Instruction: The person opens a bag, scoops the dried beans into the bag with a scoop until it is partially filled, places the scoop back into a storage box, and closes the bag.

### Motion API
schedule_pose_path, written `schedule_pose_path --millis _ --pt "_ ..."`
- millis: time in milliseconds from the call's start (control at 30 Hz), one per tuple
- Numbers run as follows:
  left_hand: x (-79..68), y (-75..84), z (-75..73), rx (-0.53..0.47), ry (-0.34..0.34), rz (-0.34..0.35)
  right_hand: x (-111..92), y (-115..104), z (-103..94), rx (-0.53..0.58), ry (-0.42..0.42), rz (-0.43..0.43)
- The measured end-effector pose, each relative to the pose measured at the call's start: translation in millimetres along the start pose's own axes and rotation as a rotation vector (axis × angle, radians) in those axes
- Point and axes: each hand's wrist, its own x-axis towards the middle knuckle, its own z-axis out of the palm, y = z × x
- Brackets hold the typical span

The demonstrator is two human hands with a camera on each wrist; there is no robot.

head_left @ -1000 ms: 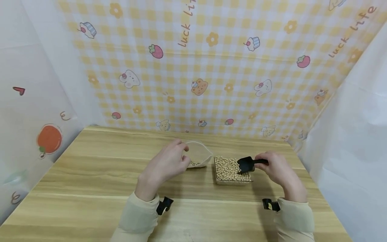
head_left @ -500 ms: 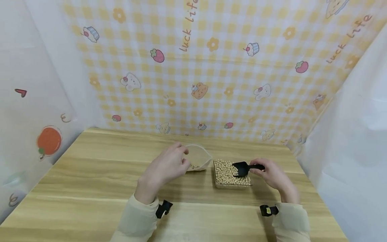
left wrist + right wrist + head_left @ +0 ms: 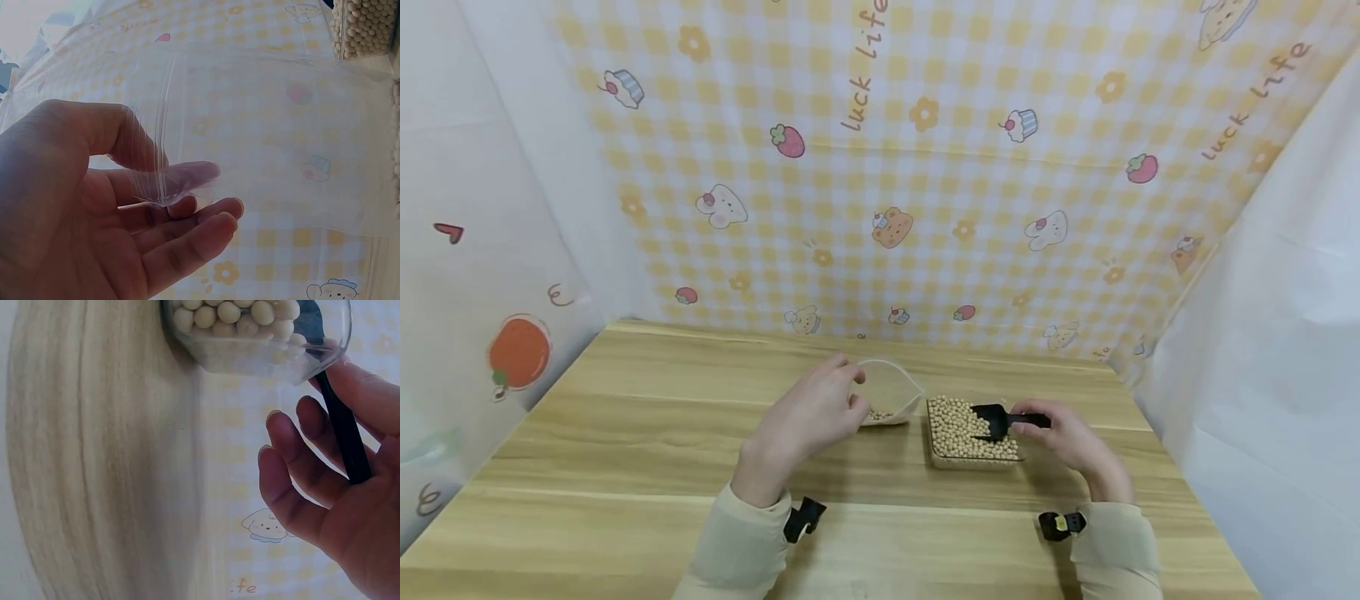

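Note:
My left hand point(image 3: 808, 410) pinches the zip edge of a clear plastic zip bag point(image 3: 262, 137) between thumb and forefinger, its other fingers loosely bent below. The bag's mouth gapes toward the right, and some soybeans point(image 3: 880, 415) lie in its bottom. Just right of it stands a clear rectangular container point(image 3: 973, 463) filled with soybeans point(image 3: 951, 425). My right hand point(image 3: 1067, 432) grips the handle of a black scoop point(image 3: 995, 422), whose blade is partly sunk in the beans. In the right wrist view the handle point(image 3: 344, 434) runs across the palm, with part of the blade showing behind the container wall.
Everything stands on a wood-grain table point(image 3: 647, 450). A yellow-checked printed sheet point(image 3: 850, 183) hangs behind it, with white sheeting point(image 3: 1270, 333) at the right and more at the left. Black camera mounts point(image 3: 805, 520) sit at both wrists.
My right hand has pushed the scoop leftward, deeper into the soybeans in the container. The left hand keeps its hold on the bag. The head view has tilted slightly.

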Motion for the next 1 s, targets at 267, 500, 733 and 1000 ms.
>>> schedule_pose_path --millis 267,500,733,1000 --pt "-0.8 -1.5 2.3 0.0 -0.002 0.004 0.6 8.2 6.8 0.054 -0.007 0.015" --pt "-1.4 -1.7 4.7 -0.004 0.001 0.011 -0.7 10.1 7.5 0.1 -0.017 0.017" --pt "-1.7 -2.8 6.8 -0.025 -0.005 0.002 -1.8 13.9 7.8 0.104 -0.014 0.007" --pt "1.7 -1.2 3.1 -0.017 -0.003 -0.001 -1.4 17.5 2.8 0.146 -0.009 0.017"
